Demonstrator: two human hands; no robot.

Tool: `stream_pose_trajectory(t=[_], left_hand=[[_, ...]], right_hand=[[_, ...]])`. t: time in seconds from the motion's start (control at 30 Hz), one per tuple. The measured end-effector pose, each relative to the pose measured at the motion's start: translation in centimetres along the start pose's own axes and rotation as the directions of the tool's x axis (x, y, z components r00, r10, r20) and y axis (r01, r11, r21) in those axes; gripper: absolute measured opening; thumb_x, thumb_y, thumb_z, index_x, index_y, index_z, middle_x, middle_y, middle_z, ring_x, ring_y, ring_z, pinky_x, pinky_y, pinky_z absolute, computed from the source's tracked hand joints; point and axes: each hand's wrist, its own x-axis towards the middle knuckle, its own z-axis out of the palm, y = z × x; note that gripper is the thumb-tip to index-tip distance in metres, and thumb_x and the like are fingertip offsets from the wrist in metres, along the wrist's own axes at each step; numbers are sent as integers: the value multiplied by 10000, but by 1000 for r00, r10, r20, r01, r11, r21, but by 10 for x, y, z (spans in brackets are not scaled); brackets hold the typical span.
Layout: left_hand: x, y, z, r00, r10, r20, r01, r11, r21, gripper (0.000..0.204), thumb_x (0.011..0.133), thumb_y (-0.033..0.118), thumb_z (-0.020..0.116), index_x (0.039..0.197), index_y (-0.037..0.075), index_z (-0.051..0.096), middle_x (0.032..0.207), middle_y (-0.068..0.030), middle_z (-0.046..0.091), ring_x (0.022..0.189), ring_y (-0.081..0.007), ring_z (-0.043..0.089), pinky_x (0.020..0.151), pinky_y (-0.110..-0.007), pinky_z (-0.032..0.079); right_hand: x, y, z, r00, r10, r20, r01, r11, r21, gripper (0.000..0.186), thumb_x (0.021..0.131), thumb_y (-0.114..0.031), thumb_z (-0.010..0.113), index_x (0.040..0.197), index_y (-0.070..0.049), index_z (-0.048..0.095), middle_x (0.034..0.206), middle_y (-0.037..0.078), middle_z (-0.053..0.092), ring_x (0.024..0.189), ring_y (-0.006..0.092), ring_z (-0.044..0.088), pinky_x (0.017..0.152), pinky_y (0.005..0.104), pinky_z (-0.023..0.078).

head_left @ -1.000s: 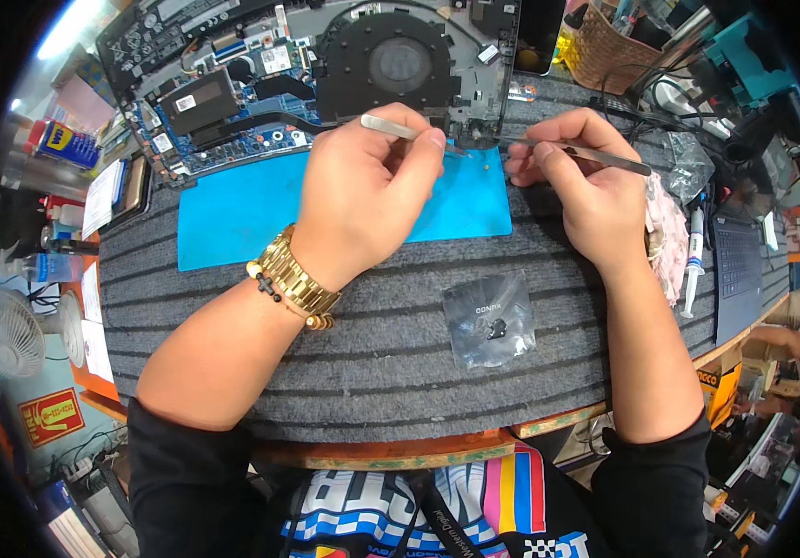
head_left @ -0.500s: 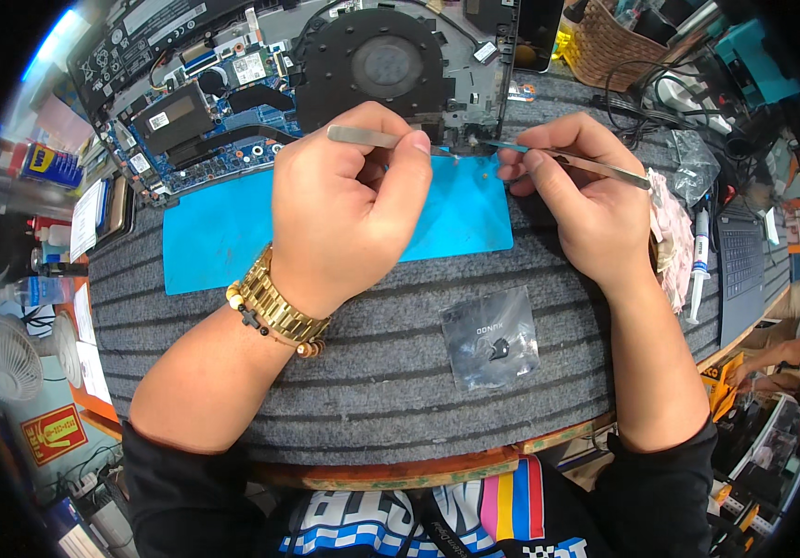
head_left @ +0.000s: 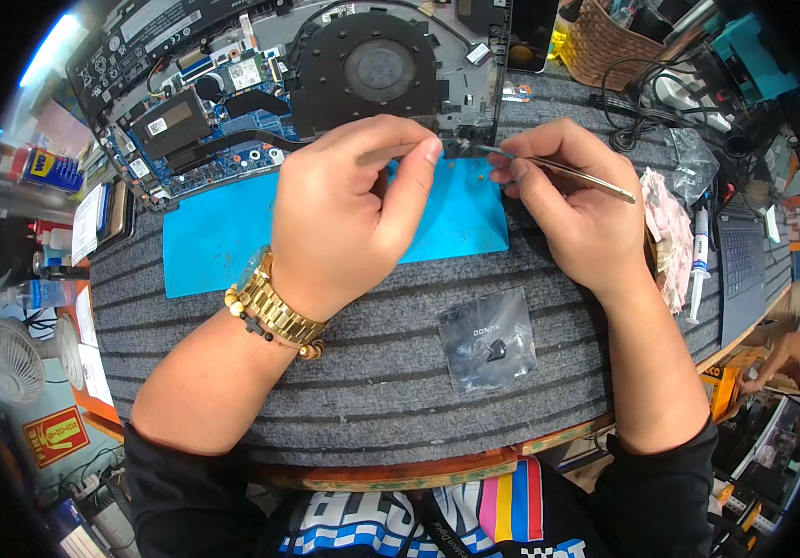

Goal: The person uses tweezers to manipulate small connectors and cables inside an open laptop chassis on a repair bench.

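Note:
An opened laptop base (head_left: 465,88) lies at the far side, its blue circuit board (head_left: 233,163) and round black fan (head_left: 377,65) exposed. My left hand (head_left: 344,214), with a gold watch on its wrist, pinches silver tweezers (head_left: 383,154) by the laptop's near edge. In my right hand (head_left: 572,200) is a second pair of slim metal tweezers (head_left: 581,175), its tips pointing left to the same corner. Both tips meet near a tiny part that I cannot make out. A blue sheet (head_left: 219,242) lies under my hands.
Nearer me, a clear plastic bag (head_left: 470,358) holds a small black piece. To the right are a pinkish cloth (head_left: 668,232), a syringe (head_left: 700,265), a dark keyboard (head_left: 742,265) and a wicker basket (head_left: 609,42). A blue spray can (head_left: 54,167) stands at the left.
Both tweezers have tilted: the right pair's rear end has dropped, and the left pair's has swung right and lower. The laptop base has shifted slightly left.

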Motion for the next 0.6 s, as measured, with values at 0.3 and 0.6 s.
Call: stream_pose_trajectory(t=[0.3,0.6], left_hand=[[2,-3,0,977,195,90,-208,964,167,115,1016,54,775,1085,-35,801,904,-124,794,717,-149,706,642,-278,540],[2,-5,3,975,208,73,-217,964,155,110,1013,51,770,1088,-21,804,910,-126,794,700,-151,700,628,-277,530]], right_hand=[[1,1,-2,999,-30,-12,30,999,-20,85,977,3,678,1025,41,736,935,95,811,864,107,772,763,257,616],[1,1,0,997,40,-69,-36,998,60,101,978,-13,680,1039,50,730,957,107,817,879,127,776,796,285,625]])
